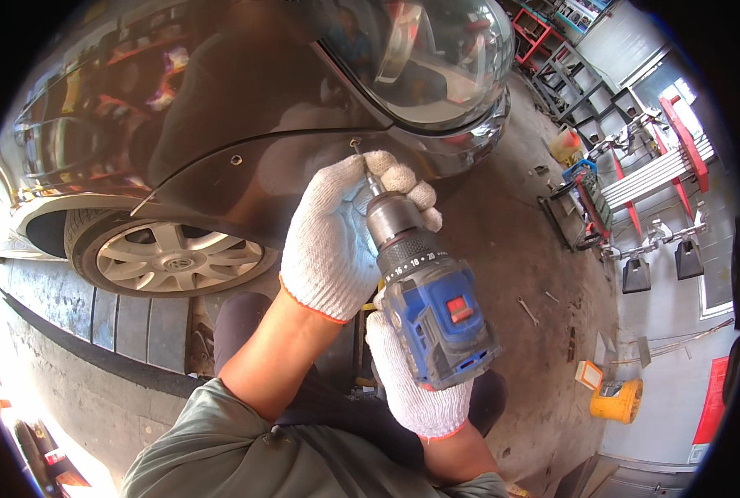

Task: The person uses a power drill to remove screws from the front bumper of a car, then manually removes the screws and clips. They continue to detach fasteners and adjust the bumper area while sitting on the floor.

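A blue and black cordless drill [436,319] points up and slightly left toward the car. My right hand [415,382], in a white knit glove, is closed around its grip, which the drill body mostly hides. My gloved left hand [328,236] curls about the thin driver bit [373,181] just ahead of the chuck [392,217]. Just beyond the left fingertips, a small screw [354,143] sits in the dark brown bumper [283,170]. Whether the bit's tip touches that screw is hidden by the glove. Another round fastener [236,160] shows farther left on the bumper.
The car's headlight [436,66] is above, its front wheel [170,257] at left beside a dark ramp [129,324]. Wrenches [527,311] lie on the concrete floor. Along the right wall stand a yellow bucket [617,401] and a red-and-white rack [660,174].
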Tool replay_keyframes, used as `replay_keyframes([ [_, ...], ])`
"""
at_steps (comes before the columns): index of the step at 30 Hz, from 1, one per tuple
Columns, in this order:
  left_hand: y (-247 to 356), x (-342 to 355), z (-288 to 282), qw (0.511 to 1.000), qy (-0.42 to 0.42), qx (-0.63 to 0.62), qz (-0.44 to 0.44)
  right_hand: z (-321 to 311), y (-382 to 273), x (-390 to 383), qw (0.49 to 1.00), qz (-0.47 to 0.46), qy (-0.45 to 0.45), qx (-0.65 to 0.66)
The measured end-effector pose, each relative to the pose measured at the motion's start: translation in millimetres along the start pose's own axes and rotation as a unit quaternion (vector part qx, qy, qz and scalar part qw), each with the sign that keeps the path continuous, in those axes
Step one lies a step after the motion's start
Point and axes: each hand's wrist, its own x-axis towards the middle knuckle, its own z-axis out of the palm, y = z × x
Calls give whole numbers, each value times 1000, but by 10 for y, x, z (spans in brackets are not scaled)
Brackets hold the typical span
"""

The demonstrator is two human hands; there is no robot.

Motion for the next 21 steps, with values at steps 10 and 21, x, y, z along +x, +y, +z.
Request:
replay_keyframes([
  [10, -25, -7, -28, 1000, -12, 3, -4, 24, 23, -42, 999, 29, -6, 23],
  [21, -29, -37, 5, 1000, 5, 19, -11, 22, -69, -20, 992, 79, 1, 95],
])
